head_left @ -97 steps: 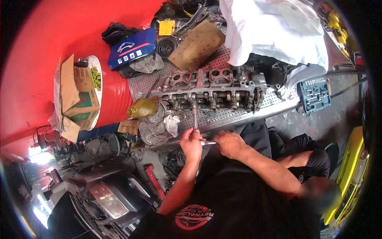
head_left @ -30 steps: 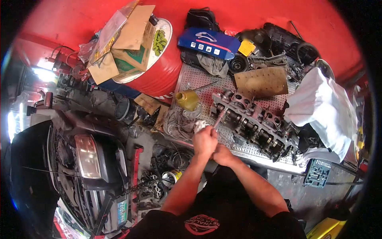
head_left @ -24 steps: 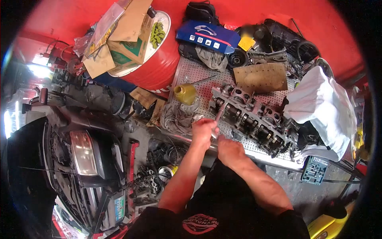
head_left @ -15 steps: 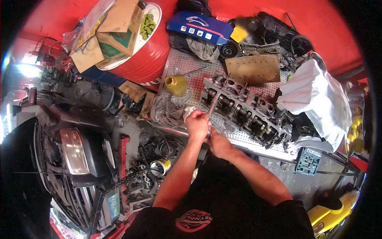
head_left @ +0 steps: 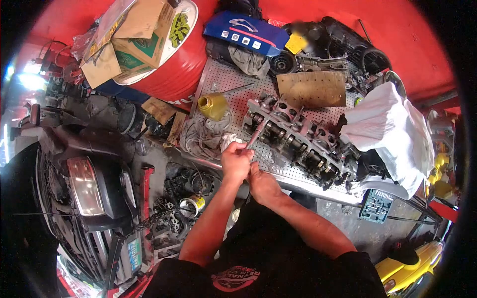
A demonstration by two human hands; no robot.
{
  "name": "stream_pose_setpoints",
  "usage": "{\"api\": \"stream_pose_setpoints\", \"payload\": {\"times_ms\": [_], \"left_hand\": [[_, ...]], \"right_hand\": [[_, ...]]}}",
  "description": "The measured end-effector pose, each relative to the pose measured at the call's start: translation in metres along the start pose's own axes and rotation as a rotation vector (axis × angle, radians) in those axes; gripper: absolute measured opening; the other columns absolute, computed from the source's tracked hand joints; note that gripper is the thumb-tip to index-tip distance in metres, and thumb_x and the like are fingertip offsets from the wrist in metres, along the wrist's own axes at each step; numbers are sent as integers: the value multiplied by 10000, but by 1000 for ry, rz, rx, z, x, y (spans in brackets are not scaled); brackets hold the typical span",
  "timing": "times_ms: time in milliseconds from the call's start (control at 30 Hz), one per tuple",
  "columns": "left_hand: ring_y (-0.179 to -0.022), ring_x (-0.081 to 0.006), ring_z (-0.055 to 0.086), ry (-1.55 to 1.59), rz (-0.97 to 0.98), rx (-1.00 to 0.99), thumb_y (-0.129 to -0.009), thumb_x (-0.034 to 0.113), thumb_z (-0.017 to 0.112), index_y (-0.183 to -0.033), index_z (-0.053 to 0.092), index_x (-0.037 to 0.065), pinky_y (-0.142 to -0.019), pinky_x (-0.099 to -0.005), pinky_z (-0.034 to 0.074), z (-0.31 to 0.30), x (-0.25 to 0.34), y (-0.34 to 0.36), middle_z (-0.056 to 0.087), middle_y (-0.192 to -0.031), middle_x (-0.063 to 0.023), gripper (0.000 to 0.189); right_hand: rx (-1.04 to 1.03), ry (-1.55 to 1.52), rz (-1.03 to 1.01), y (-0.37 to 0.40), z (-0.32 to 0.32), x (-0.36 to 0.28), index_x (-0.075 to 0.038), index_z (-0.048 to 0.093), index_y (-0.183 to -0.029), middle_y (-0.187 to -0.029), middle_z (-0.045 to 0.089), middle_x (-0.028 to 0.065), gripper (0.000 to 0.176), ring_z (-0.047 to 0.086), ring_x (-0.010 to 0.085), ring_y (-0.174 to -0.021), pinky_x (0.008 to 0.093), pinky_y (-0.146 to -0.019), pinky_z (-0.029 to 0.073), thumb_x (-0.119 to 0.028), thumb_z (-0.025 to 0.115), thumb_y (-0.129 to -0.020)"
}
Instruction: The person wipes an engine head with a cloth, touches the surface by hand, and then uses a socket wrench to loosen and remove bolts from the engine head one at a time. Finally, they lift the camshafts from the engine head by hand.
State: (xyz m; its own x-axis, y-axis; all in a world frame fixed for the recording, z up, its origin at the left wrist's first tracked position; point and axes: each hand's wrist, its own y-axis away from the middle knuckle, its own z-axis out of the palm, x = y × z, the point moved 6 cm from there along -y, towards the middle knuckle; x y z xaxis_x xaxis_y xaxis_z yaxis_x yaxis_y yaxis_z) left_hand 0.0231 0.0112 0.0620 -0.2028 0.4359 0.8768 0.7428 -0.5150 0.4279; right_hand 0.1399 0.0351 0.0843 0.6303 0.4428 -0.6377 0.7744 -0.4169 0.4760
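Observation:
A metal cylinder head (head_left: 298, 141) with its camshaft showing lies on the perforated metal bench (head_left: 293, 186). My left hand (head_left: 237, 161) is closed round a long metal tool (head_left: 257, 135), whose far end meets the head near its left end. Just to the right, my right hand (head_left: 263, 183) is closed close to the tool's near end; what lies inside its fingers is hidden. A grey rag (head_left: 198, 136) lies left of my left hand, with a yellow plastic container (head_left: 212, 106) behind it.
Brown perforated cardboard (head_left: 312, 90) and a blue box (head_left: 246, 34) are behind the head. White cloth (head_left: 390, 134) covers something on the right. A red drum (head_left: 186, 74) holds cardboard boxes at back left. A car front (head_left: 87, 186) is on the left.
The whole view has shifted, with bench and objects a little further left. Both hands stay closed by the tool, and the tool leans slightly more.

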Motion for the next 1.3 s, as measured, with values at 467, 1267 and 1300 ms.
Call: {"api": "stream_pose_setpoints", "payload": {"times_ms": [467, 1267, 1300], "left_hand": [[-593, -136, 559, 775, -407, -71, -824, 16, 653, -953, 599, -6, -530, -262, 446, 2, -18, 17, 609, -734, -64, 142], [-521, -63, 507, -8, 63, -32, -801, 1, 699, -908, 616, -13, -468, -240, 418, -9, -28, -4, 628, -721, -31, 135], [-516, -68, 510, -6, 41, -17, -799, -3, 698, -907, 615, -13, -467, -244, 419, -8, -27, -4, 628, -718, -35, 137]], "right_hand": [[-164, 308, -65, 9, -73, -43, 40, 566, -1050, -882, 679, 224, 257, 673, 389, -820, 474, -708, 536, -80, 519, -828], [-106, -316, -19, -17, 37, 18, 29, 453, -1153, -1041, 625, 287, 287, 602, 455, -994, 533, -864, 463, -133, 481, -919], [-111, -255, 17, -19, 42, 20, 29, 456, -1144, -1021, 634, 284, 280, 614, 452, -973, 533, -850, 473, -136, 475, -919]]}}
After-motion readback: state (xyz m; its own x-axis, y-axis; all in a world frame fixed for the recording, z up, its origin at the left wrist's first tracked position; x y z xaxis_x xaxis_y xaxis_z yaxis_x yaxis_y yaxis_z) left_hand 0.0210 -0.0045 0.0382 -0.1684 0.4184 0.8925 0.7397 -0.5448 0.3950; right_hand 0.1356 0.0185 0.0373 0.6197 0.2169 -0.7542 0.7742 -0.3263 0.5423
